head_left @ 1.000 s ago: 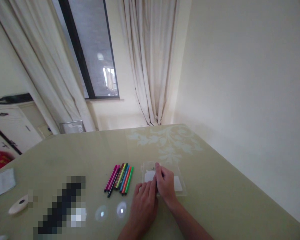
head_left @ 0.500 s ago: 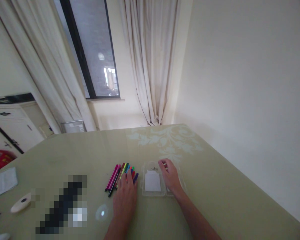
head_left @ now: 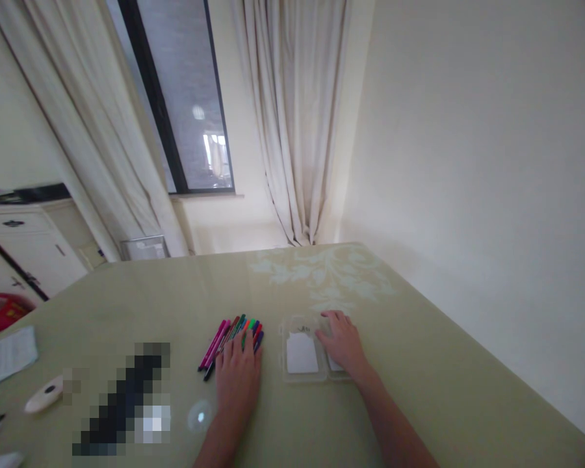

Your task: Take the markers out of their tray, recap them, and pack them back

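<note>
My left hand (head_left: 238, 370) lies palm down on a bunch of felt-tip pens (head_left: 218, 342), fingers stretched out over their near ends. The pens are of several colours, magenta ones at the left and blue and red at the right. My right hand (head_left: 344, 341) rests over the right half of a clear plastic case (head_left: 306, 377), its fingers reaching toward the far edge and the thumb apart. White paper (head_left: 301, 355) shows in the left half of the case, with dark marks above it. Part of the right half is hidden under my right hand.
On the left of the table (head_left: 292, 279) are a pale oval object (head_left: 45, 394), a blurred dark long shape (head_left: 127, 400) and a folded light cloth or paper (head_left: 7, 357). A red object (head_left: 2, 313) and a white cabinet (head_left: 22, 260) stand beyond. A wall (head_left: 478, 195) borders the right.
My left hand and the pens have shifted slightly left, the pens more bunched together. My right hand has moved a little right, its fingers changing from curled to stretched out.
</note>
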`<state>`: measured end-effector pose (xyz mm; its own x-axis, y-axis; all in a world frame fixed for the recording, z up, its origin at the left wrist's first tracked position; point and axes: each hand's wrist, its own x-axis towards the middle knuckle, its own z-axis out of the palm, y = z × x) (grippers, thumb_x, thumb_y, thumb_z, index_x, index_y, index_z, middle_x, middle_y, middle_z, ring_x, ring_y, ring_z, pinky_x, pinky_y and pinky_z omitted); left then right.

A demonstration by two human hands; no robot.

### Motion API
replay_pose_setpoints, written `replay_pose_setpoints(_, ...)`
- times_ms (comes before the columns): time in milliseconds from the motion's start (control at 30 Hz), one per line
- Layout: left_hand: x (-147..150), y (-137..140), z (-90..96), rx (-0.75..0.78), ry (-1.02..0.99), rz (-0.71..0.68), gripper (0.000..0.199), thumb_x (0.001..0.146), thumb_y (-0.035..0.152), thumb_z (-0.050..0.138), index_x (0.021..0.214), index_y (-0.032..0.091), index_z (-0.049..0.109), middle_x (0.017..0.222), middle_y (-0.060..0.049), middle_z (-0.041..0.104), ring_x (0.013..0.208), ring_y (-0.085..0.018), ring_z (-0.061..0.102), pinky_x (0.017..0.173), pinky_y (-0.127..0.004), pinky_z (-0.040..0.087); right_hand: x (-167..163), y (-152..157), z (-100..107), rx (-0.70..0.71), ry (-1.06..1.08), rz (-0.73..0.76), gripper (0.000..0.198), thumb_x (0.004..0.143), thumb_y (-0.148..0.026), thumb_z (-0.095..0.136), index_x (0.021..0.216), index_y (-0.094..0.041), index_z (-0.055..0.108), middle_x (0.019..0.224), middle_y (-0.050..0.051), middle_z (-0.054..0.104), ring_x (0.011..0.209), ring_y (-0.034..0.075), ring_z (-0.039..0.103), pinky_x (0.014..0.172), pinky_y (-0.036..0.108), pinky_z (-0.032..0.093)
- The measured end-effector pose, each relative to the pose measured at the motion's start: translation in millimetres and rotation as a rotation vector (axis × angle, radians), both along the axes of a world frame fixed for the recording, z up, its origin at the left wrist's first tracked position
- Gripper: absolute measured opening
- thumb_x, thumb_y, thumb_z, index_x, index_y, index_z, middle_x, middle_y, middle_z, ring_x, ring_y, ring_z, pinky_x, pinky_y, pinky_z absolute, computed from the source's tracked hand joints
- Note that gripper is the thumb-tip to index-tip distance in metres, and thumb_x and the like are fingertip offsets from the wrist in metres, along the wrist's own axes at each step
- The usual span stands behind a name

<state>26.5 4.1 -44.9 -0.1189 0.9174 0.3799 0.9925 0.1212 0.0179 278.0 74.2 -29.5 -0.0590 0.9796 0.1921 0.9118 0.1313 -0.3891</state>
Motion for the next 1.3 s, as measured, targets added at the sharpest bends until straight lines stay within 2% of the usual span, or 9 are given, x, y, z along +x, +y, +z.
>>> replay_pose_setpoints(367,-2.5,-3.6,6.9,-0.005,-0.125,-0.079,0.024,0.098,0.031,0.052,0.103,0.017,0.071,0.126,-0.014,0.065,0.118,-0.034,0.057,0.098,-0.05,0.045,16.4,2.5,3.7,0.02,-0.092,-0.176,0.039,0.087,-0.016,0.057,0.125,-0.017,0.065,0.128,0.016,0.064,0.113,0.031,0.062,0.091,0.037,0.044)
replay_pose_setpoints(500,2.1,1.8,-0.7,-0.007,-0.325,-0.195,0.024,0.101,0.03,0.046,0.103,0.018,0.067,0.112,-0.012,0.071,0.108,-0.029,0.065,0.095,-0.045,0.05,8.5,-2.3,13.4,0.16,-0.046,-0.192,0.035,0.089,-0.017,0.059,0.123,-0.018,0.067,0.127,0.016,0.065,0.119,0.034,0.059,0.098,0.044,0.043)
replay_pose_setpoints(600,11.5,2.5,-7.3,-0.044,-0.464,-0.3,0.022,0.102,0.029,0.044,0.107,0.021,0.064,0.103,-0.008,0.074,0.097,-0.024,0.071,0.085,-0.036,0.055,-14.7,-11.3,17.7,0.213,0.187,0.155,0.031,0.096,-0.028,0.059,0.125,-0.022,0.067,0.125,0.012,0.068,0.119,0.028,0.061,0.102,0.041,0.044)
replay_pose_setpoints(700,18.3,0.1,-9.2,-0.023,-0.481,-0.424,0.021,0.102,0.027,0.046,0.113,0.025,0.063,0.109,-0.005,0.075,0.1,-0.021,0.072,0.084,-0.032,0.056,-39.1,-20.6,16.9,0.091,0.376,0.616,0.027,0.101,-0.034,0.055,0.121,-0.026,0.072,0.112,0.006,0.076,0.104,0.021,0.068,0.093,0.032,0.05)
replay_pose_setpoints(767,16.2,-1.5,-5.6,-0.03,-0.465,-0.48,0.021,0.101,0.027,0.048,0.115,0.026,0.063,0.111,-0.004,0.075,0.103,-0.021,0.072,0.086,-0.03,0.055,-41.8,-21.0,16.7,0.05,0.428,0.73,0.027,0.102,-0.037,0.053,0.111,-0.027,0.076,0.102,0.004,0.078,0.096,0.019,0.07,0.088,0.03,0.052)
replay_pose_setpoints(833,7.2,-2.0,1.5,-0.078,-0.457,-0.427,0.02,0.101,0.027,0.048,0.115,0.027,0.063,0.112,-0.004,0.076,0.101,-0.021,0.073,0.083,-0.028,0.055,-28.9,-14.4,18.0,0.074,0.487,0.675,0.028,0.102,-0.038,0.053,0.104,-0.027,0.079,0.097,0.004,0.079,0.092,0.02,0.072,0.086,0.031,0.053)
replay_pose_setpoints(967,-18.1,-0.5,16.3,-0.157,-0.525,-0.193,0.027,0.105,0.032,0.038,0.119,0.026,0.059,0.113,-0.006,0.076,0.093,-0.023,0.074,0.076,-0.031,0.054,12.1,5.1,20.0,0.214,0.628,0.297,0.028,0.095,-0.041,0.057,0.102,-0.025,0.079,0.099,0.007,0.079,0.091,0.023,0.073,0.086,0.037,0.055)
replay_pose_setpoints(1100,-22.7,-2.1,19.4,-0.186,-0.518,-0.384,0.02,0.102,0.033,0.044,0.105,0.025,0.062,0.108,-0.005,0.073,0.099,-0.022,0.069,0.085,-0.032,0.051,1.4,4.0,13.7,0.207,0.561,0.305,0.034,0.101,-0.038,0.047,0.114,-0.022,0.074,0.102,0.009,0.078,0.094,0.023,0.071,0.087,0.037,0.054)
replay_pose_setpoints(1300,-5.8,-11.9,18.5,-0.363,-0.482,-0.509,0.009,0.091,0.026,0.058,0.089,0.022,0.066,0.097,-0.003,0.068,0.093,-0.021,0.064,0.081,-0.03,0.047,-58.2,-13.7,8.6,0.095,0.068,0.35,0.018,0.101,-0.026,0.054,0.103,-0.024,0.073,0.098,0.004,0.076,0.098,0.022,0.066,0.091,0.036,0.047)
